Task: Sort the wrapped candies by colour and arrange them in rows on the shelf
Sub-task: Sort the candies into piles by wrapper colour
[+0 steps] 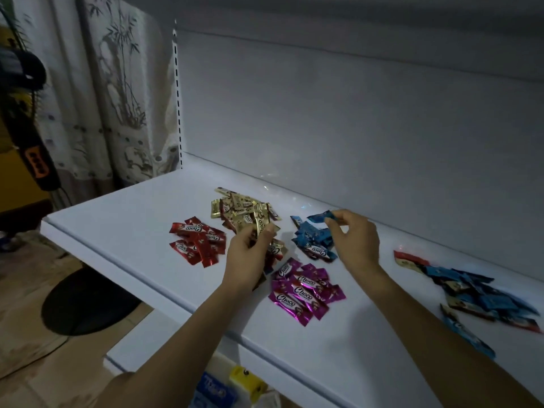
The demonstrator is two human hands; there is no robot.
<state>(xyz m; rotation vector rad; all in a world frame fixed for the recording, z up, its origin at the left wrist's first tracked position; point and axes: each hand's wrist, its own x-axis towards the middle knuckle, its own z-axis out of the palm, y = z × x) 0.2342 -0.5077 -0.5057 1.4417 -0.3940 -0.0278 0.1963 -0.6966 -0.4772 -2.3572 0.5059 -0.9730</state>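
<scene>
**Shelf** (132,231), white: carries every item below.

**Red pile** (197,241): far left, one colour only, lying loose.

**Gold pile** (238,212): towards the back, just beyond your left hand.

**Blue pile** (312,241): right of the gold, beneath your right hand.

**Magenta pile** (306,290): nearest the front edge, between your forearms.

**Mixed heap** (477,295): far right, well apart from the four piles. It is mostly blue with some red and gold showing, and is not yet sorted.

**Left hand** (250,254): grip clenched round a gold candy (260,223). More wrappers seem bunched beneath it, but their colours are too dark to tell.

**Right hand** (356,240): grip pinching a blue candy (319,217) by one end, held over the back of the blue pile.

**Step in hand**, as judged: adding the blue piece to its pile.
- Lower it until it touches the pile before you let go, so the slick wrapper does not skate towards the gold.
- Then set the gold piece down the same way.
- Keep clear shelf between the piles.
- No rows have been started, so lay pieces flat and parallel where you can, which will make lining them up easier.
</scene>
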